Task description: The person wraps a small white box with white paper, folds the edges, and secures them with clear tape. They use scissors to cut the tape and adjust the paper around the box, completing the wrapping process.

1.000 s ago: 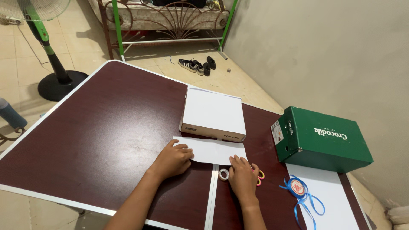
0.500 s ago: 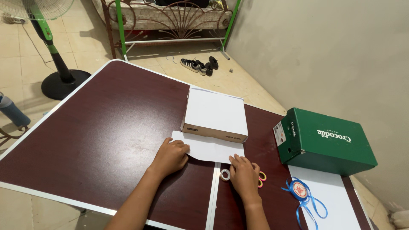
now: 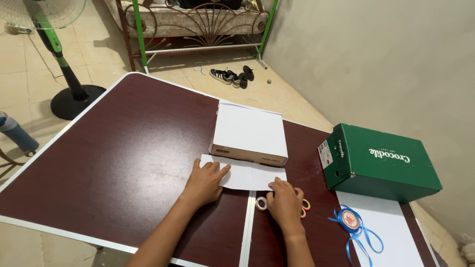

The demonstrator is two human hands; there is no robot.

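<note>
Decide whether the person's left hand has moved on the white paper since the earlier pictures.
Yes. The left hand has slid right along the white paper and its fingers have spread flat, reaching nearer the white-topped box, which has stayed put.

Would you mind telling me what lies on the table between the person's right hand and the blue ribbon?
In the head view, scissors with pink and yellow handles lie between the right hand and blue ribbon, partly under the hand.
</note>
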